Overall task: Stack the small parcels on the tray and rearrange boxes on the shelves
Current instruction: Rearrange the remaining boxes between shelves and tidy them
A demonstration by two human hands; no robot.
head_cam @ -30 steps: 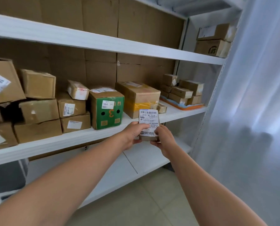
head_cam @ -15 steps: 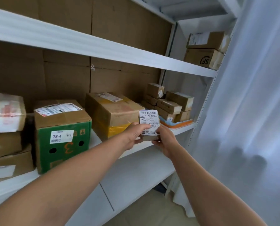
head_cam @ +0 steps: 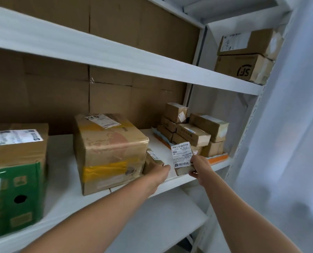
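Note:
My right hand (head_cam: 200, 166) grips a small parcel with a white barcode label (head_cam: 181, 156), held upright just above the middle shelf's front edge. My left hand (head_cam: 160, 173) reaches to another small brown parcel (head_cam: 153, 159) lying against the right side of a large box with yellow tape (head_cam: 108, 152); its fingers touch that parcel, and the grip is hidden. At the shelf's right end an orange-edged tray (head_cam: 218, 158) carries several small brown parcels (head_cam: 193, 133) stacked in layers.
A green and brown box (head_cam: 15, 178) stands at the left on the same white shelf (head_cam: 64, 196). Two cardboard boxes (head_cam: 247, 55) sit on the upper shelf at right. A pale curtain (head_cam: 288, 143) hangs to the right. A lower shelf lies beneath.
My left hand let go of the labelled parcel and moved left to the small parcel by the taped box. My right hand alone carried the labelled parcel nearer the tray as I stepped closer.

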